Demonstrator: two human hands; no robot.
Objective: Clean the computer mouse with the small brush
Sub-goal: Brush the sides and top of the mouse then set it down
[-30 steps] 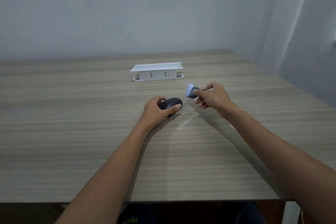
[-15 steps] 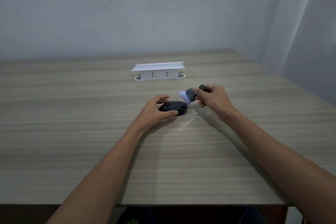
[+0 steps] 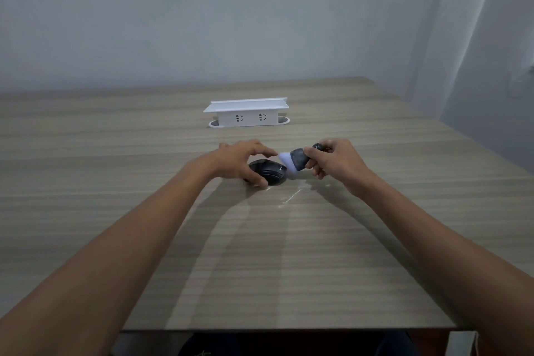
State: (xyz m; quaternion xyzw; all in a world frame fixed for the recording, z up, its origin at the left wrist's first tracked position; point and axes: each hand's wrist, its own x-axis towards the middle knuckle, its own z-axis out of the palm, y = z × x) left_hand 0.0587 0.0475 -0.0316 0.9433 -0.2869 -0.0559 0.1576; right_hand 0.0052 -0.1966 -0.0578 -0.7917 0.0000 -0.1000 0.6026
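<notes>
A black computer mouse (image 3: 270, 172) lies flat on the wooden table (image 3: 144, 182), a little beyond its middle. My left hand (image 3: 239, 162) arches over the mouse's left side, thumb at its near edge and fingers at its far edge, holding it in place. My right hand (image 3: 332, 160) grips a small brush (image 3: 294, 160) by its dark grey body. The white bristles point left and touch the right end of the mouse.
A white power socket box (image 3: 247, 114) with a raised lid stands farther back on the table. The wall is right behind the table, its right edge runs diagonally past my right arm, and the near edge is below my forearms.
The mouse went from tilted up in my left hand to flat on the table. My right hand brought the brush down and left until its bristles met the mouse.
</notes>
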